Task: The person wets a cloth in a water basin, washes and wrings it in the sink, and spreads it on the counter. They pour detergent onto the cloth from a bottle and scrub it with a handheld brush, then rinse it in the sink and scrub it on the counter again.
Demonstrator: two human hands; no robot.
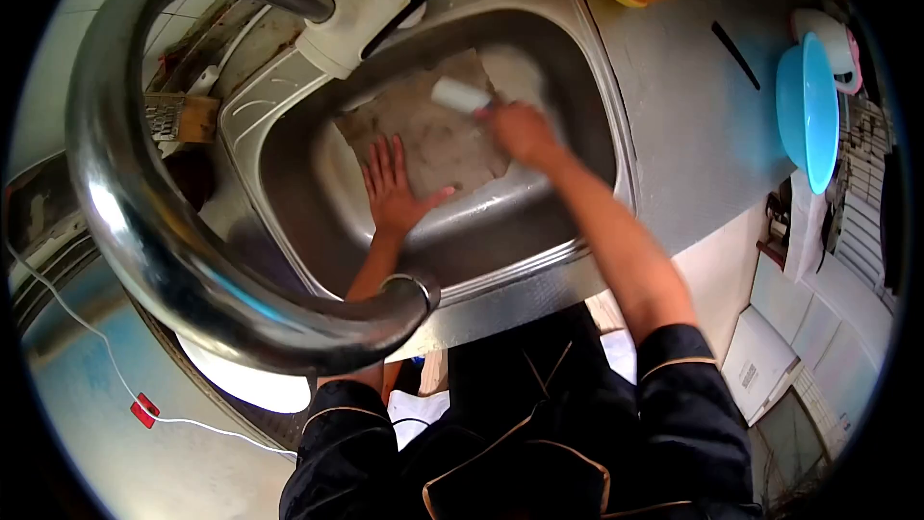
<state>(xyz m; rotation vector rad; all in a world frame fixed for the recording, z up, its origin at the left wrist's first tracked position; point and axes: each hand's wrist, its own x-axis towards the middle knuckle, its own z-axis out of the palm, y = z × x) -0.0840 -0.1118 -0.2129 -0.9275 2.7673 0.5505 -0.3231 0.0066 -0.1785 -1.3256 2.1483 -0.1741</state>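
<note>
In the grey steel sink (pixel 289 166), the left hand (pixel 393 195) lies splayed, grasping nothing, on a mottled grey-brown sheet (pixel 452 149), probably light, slippery, best held by its edges, while the right hand (pixel 522 133) clasps a blurred white tool (pixel 458 94), perhaps a brush.

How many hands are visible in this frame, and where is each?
2. The left hand lies spread on the grayish sheet in the sink; the right hand grips a motion-blurred white tool at the sheet's far right. No others show.
</note>
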